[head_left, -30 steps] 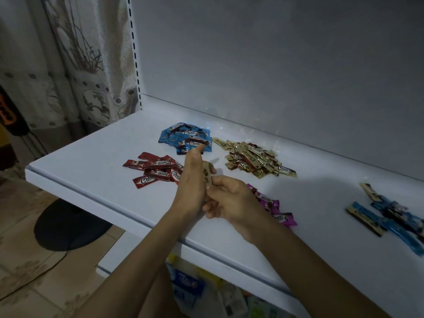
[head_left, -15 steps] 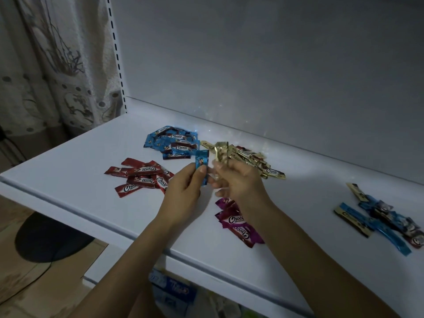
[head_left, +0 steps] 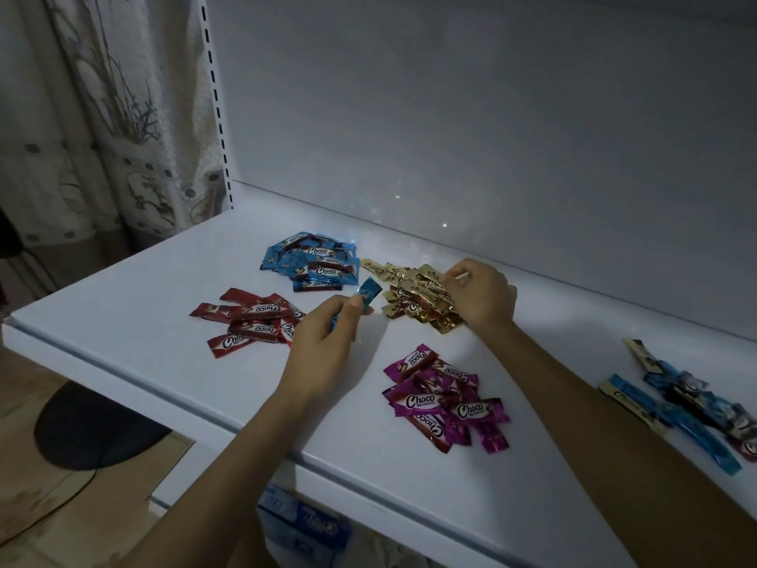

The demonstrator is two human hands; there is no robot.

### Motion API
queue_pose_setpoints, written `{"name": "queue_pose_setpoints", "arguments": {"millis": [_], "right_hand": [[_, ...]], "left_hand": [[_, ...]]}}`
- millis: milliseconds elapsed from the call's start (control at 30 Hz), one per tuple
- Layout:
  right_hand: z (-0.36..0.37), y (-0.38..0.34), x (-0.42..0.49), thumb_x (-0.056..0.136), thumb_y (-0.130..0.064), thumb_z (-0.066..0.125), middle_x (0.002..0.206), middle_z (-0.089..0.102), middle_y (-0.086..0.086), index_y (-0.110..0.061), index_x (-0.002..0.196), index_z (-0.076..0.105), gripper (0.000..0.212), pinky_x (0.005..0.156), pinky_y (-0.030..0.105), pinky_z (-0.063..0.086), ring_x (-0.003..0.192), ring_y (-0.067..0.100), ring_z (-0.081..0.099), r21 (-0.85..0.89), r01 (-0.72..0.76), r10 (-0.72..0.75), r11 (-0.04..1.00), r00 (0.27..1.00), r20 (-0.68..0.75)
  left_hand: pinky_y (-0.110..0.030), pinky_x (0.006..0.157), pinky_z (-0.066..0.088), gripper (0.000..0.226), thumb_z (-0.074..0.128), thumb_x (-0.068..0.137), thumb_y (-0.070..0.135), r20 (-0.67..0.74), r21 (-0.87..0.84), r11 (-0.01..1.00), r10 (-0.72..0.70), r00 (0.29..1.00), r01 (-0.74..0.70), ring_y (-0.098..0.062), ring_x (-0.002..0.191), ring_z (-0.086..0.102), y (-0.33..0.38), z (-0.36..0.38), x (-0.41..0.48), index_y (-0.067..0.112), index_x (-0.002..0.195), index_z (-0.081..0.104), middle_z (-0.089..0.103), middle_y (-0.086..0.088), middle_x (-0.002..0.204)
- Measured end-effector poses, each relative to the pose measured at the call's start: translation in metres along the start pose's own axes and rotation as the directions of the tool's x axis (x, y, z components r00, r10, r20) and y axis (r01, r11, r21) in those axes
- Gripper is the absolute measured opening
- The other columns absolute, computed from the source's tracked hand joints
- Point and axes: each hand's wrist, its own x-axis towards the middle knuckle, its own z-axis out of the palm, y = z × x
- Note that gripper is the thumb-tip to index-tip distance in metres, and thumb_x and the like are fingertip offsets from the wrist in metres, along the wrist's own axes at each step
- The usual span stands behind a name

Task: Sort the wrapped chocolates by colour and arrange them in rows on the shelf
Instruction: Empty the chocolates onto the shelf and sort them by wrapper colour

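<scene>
my left hand [head_left: 323, 346] pinches one blue chocolate [head_left: 368, 289] between thumb and forefinger, the other fingers curled under; the wrapper's free end pokes up toward the far side, in the gap between the blue pile [head_left: 311, 262] and the gold pile [head_left: 413, 297]. my right hand [head_left: 479, 299] sits on the right edge of the gold pile with fingertips curled down among the wrappers; i cannot tell whether they pinch one or only touch. left of my left hand lies the red pile [head_left: 250, 321], partly hidden by my knuckles, and nearer me, between my forearms, the purple pile [head_left: 444, 399]. far right, well apart, lies a mixed heap [head_left: 688, 403] of blue and gold pieces. all of it rests on a white shelf [head_left: 143, 305] with a plain pale back panel [head_left: 491, 137] and a slotted upright [head_left: 215, 96] at its left corner. beyond that hangs a patterned curtain [head_left: 102, 116]; a dark round base [head_left: 90, 428] sits on the tiled floor, and blue packets [head_left: 303, 522] show below the shelf edge.
</scene>
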Motion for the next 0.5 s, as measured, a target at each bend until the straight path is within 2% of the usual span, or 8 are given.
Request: {"name": "queue_pose_setpoints", "arguments": {"millis": [67, 133, 167, 233, 300, 400, 500], "right_hand": [[-0.006, -0.005, -0.005, 0.089, -0.035, 0.062, 0.093, 0.064, -0.001, -0.025, 0.095, 0.067, 0.013, 0.081, 0.032, 0.035, 0.093, 0.020, 0.058, 0.028, 0.066, -0.064, 0.997, 0.995, -0.079], [-0.017, -0.024, -0.024, 0.091, -0.036, 0.060, 0.074, 0.056, -0.006, -0.019, 0.090, 0.066, 0.019, 0.066, 0.026, 0.038, 0.069, 0.010, 0.054, 0.279, 0.140, -0.120, 0.950, 0.989, -0.089], [-0.024, -0.037, -0.037, 0.091, -0.041, 0.058, 0.066, 0.054, -0.007, -0.015, 0.086, 0.065, 0.026, 0.058, 0.024, 0.039, 0.058, 0.007, 0.051, 0.438, 0.131, -0.140, 0.890, 0.990, -0.010], [-0.039, -0.060, -0.062, 0.090, -0.047, 0.056, 0.063, 0.061, -0.003, -0.014, 0.087, 0.065, 0.034, 0.051, 0.022, 0.043, 0.050, 0.005, 0.053, 0.608, -0.007, -0.201, 0.794, 0.941, 0.273], [-0.044, -0.071, -0.077, 0.089, -0.038, 0.062, 0.068, 0.069, 0.001, -0.012, 0.091, 0.064, 0.025, 0.054, 0.026, 0.048, 0.052, 0.009, 0.059, 0.622, -0.101, -0.256, 0.777, 0.852, 0.458], [-0.042, -0.070, -0.079, 0.089, -0.015, 0.065, 0.066, 0.069, 0.001, -0.008, 0.088, 0.063, 0.008, 0.052, 0.024, 0.046, 0.051, 0.010, 0.058, 0.655, -0.172, -0.230, 0.736, 0.846, 0.481], [-0.038, -0.072, -0.069, 0.093, -0.010, 0.059, 0.066, 0.066, 0.006, -0.007, 0.088, 0.062, 0.007, 0.046, 0.021, 0.043, 0.045, 0.009, 0.056, 0.700, -0.364, -0.060, 0.614, 0.863, 0.502]], "left_hand": [[-0.022, 0.067, 0.040, 0.028, 0.042, 0.100, 0.040, 0.017, 0.023, 1.000, 0.017, 1.000, -0.017, -0.001, 0.079, 0.051, 0.001, -0.001, -0.001, 0.026, 0.099, 0.067, 0.059, 0.011, 0.085], [-0.012, 0.068, 0.043, 0.019, 0.048, 0.098, 0.037, 0.028, 0.019, 0.998, 0.063, 0.998, -0.064, 0.004, 0.081, 0.054, -0.001, -0.001, -0.001, 0.028, 0.102, 0.065, 0.063, 0.008, 0.092], [-0.006, 0.069, 0.042, 0.014, 0.052, 0.097, 0.034, 0.032, 0.000, 0.996, 0.091, 0.995, -0.091, 0.005, 0.085, 0.055, -0.001, -0.001, -0.002, 0.031, 0.103, 0.064, 0.064, 0.010, 0.096], [-0.007, 0.076, 0.044, 0.015, 0.058, 0.095, 0.025, 0.039, -0.018, 0.985, 0.171, 0.985, -0.170, 0.004, 0.093, 0.059, -0.001, -0.002, -0.002, 0.030, 0.107, 0.064, 0.066, 0.015, 0.101], [-0.010, 0.079, 0.046, 0.021, 0.063, 0.092, 0.016, 0.043, -0.003, 0.968, 0.250, 0.967, -0.250, 0.001, 0.095, 0.062, -0.003, -0.003, -0.002, 0.021, 0.112, 0.066, 0.067, 0.013, 0.104], [-0.010, 0.067, 0.044, 0.030, 0.066, 0.091, 0.017, -0.016, 0.012, 0.974, 0.226, 0.974, -0.225, 0.002, 0.074, 0.057, -0.005, -0.003, -0.005, 0.022, 0.120, 0.061, 0.063, 0.012, 0.095], [-0.013, 0.058, 0.040, 0.037, 0.061, 0.094, 0.023, -0.072, -0.015, 0.990, 0.139, 0.988, -0.141, 0.001, 0.062, 0.051, -0.004, -0.003, -0.003, 0.023, 0.130, 0.055, 0.061, 0.003, 0.080]]}}
